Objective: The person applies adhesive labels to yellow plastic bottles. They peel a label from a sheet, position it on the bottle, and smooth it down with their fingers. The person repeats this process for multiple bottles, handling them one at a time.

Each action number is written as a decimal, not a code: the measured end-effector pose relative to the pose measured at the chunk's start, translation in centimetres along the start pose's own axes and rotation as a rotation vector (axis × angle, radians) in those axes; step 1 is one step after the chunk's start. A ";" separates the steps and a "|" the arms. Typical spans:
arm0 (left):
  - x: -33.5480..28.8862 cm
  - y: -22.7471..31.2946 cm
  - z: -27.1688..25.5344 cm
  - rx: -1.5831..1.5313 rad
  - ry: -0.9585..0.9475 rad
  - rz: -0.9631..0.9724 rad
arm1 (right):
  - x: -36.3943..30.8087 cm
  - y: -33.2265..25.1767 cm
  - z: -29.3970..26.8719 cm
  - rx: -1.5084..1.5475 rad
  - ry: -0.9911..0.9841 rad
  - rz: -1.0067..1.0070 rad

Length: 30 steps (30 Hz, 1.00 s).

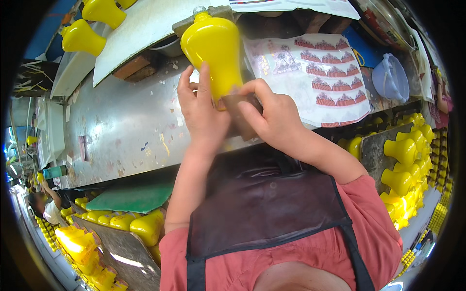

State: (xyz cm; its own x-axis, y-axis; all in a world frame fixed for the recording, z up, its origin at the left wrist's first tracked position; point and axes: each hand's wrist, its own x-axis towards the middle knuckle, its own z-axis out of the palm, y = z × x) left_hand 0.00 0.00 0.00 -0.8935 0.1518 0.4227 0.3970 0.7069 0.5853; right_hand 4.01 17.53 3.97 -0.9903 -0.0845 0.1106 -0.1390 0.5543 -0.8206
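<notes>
A glossy yellow vase (pixel 212 46) lies on its side over the workbench, its narrow neck pointing away from me and its foot toward me. My left hand (pixel 201 106) is beside the foot, its fingers stretched out and at least one fingertip touching the vase's left side. At the right of the foot my right hand (pixel 269 109) is closed, index finger bent and thumb pressed in, on a dark brown flat piece (pixel 239 112). Some blur covers that piece, so its kind is unclear. A small pinkish patch shows on the vase's foot near my fingers.
A sheet of printed reddish decals (pixel 335 72) lies to the right, near a pale blue bucket (pixel 391 77). More yellow vases stand upper left (pixel 82 36), lower left and right. A brick (pixel 133 67) supports a white board (pixel 141 29). Other people are at the far left and right edges.
</notes>
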 end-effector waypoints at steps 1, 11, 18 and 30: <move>0.0 -0.2 -0.1 -0.018 -0.015 0.023 | 0.0 0.4 0.0 -0.007 0.023 0.019; -0.6 -0.5 -0.2 -0.588 -0.094 -0.214 | 1.6 1.2 -2.2 -0.082 0.066 -0.314; -0.2 1.0 -0.4 -0.672 -0.056 -0.288 | 6.0 1.1 -2.2 -0.248 0.220 -0.583; -0.1 -1.0 -1.1 -1.065 -0.141 -0.313 | 2.6 2.5 -0.9 -0.201 0.273 -0.663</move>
State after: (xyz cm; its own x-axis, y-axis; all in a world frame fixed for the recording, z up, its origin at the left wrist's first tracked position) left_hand -0.04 -1.48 0.12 -0.9746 0.1951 0.1100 0.0671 -0.2140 0.9745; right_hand 1.13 19.51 2.69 -0.6614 -0.2597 0.7037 -0.6807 0.6019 -0.4177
